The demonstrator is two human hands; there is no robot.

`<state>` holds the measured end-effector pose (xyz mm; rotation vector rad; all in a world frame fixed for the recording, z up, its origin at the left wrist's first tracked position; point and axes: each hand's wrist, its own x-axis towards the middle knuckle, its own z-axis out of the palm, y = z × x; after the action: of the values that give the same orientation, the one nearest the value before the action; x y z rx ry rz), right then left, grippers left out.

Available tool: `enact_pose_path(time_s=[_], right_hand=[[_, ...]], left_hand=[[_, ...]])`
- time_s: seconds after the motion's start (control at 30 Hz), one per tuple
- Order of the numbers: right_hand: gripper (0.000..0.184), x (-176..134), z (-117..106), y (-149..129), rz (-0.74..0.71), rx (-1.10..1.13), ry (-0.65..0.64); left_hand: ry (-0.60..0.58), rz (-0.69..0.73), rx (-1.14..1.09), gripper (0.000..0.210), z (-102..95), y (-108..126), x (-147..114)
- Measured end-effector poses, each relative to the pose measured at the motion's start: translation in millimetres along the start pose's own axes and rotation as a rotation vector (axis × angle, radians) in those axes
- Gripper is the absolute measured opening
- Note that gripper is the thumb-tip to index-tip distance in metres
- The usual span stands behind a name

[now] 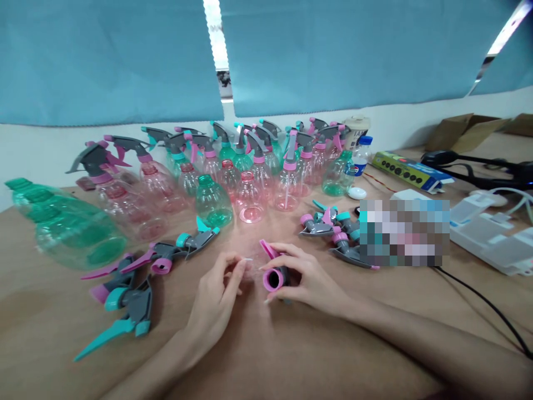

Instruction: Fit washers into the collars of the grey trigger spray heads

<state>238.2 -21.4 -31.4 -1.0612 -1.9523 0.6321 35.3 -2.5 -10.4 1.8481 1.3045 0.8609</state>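
Observation:
My right hand [306, 278] grips a grey spray head with a pink collar [273, 280], its round opening turned toward me. The pink trigger of this spray head points up and left. Just left of it, my left hand [220, 291] has thumb and forefinger pinched together; a small pale tip shows there, and whether it is a nail or a held piece is unclear. Loose spray heads with teal and pink parts lie at left, including a teal-collared spray head [135, 303]. More loose spray heads [341, 239] rest to the right.
Behind my hands stand pink bottles [249, 200] and green bottles [213, 203], several topped with spray heads. Green bottles [79, 233] lean at left. Farther right are a Pepsi bottle [361, 158], a power-strip box [408, 169], a white plastic case [487, 228] and a black cable [478, 291].

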Motion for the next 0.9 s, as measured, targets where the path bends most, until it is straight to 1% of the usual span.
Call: enact_pose_path(time_s=[0.1, 0.27, 0.4, 0.5, 0.6, 0.67, 0.9], right_hand=[[0.038, -0.3, -0.8, 0.6, -0.007, -0.009, -0.008], [0.039, -0.8, -2.2, 1.1, -0.012, -0.031, -0.006], [0.038, -0.7, -2.6, 0.6, -0.007, -0.037, -0.009], [0.038, -0.8, -3.9, 0.9, -0.011, -0.042, -0.009], [0.038, -1.1, -6.4, 2.3, 0.003, -0.044, -0.001], [0.038, -1.3, -8.0, 3.3, 0.025, -0.044, 0.006], [0.036, -0.9, -9.2, 1.6, 0.042, -0.048, 0.052]], left_hand=[[0.035, 0.001, -0.054, 0.023, -2.4, -0.9, 0.0], [0.089, -0.002, -0.026, 0.022, -1.8, -5.9, 1.2], [0.102, -0.021, -0.138, 0.026, 1.5, -8.8, 4.0], [0.076, 0.003, -0.157, 0.035, 1.6, -6.9, 4.5], [0.021, 0.032, -0.080, 0.026, -0.2, -3.4, 3.3], [0.006, 0.041, -0.056, 0.020, -1.4, -2.0, 2.4], [-0.018, 0.059, -0.074, 0.019, -1.9, -0.2, 0.9]])
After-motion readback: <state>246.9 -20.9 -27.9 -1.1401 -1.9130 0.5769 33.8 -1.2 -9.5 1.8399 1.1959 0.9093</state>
